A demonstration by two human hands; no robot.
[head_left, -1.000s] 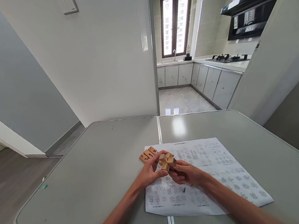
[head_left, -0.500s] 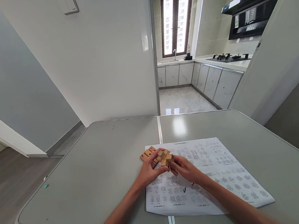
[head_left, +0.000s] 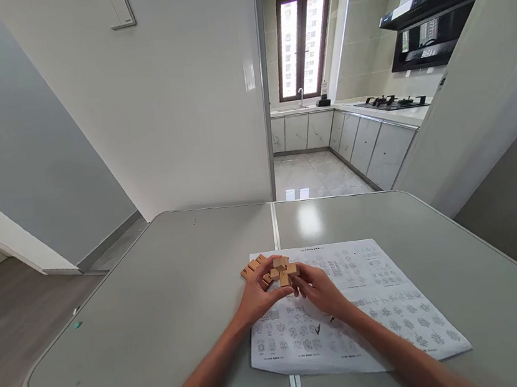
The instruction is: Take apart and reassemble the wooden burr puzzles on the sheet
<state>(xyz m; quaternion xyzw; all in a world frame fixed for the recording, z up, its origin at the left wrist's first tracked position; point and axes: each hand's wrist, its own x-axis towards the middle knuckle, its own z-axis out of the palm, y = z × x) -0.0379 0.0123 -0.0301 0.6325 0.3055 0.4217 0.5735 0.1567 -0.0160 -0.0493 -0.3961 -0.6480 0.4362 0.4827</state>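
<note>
A wooden burr puzzle [head_left: 283, 272] of interlocking light-brown pieces is held between both hands above the table. My left hand [head_left: 258, 295] grips it from the left, the thumb along its lower side and the fingers at its upper left. At its right side, the fingers of my right hand [head_left: 318, 288] close on a protruding block. Just behind my left hand lie several loose wooden pieces [head_left: 253, 265], partly hidden by the fingers. Beneath the hands spreads a printed instruction sheet [head_left: 394, 302] with rows of small diagrams.
The grey table [head_left: 159, 306] has a metal seam [head_left: 275, 229] down its middle. A small teal bit [head_left: 77, 325] lies near its left edge. Beyond are a white wall [head_left: 190, 101] and a kitchen with a gas stove [head_left: 393, 102].
The puzzle has turned slightly in my hands, so its block faces show at a different angle. Both hands keep nearly the same place. The view has shifted a little.
</note>
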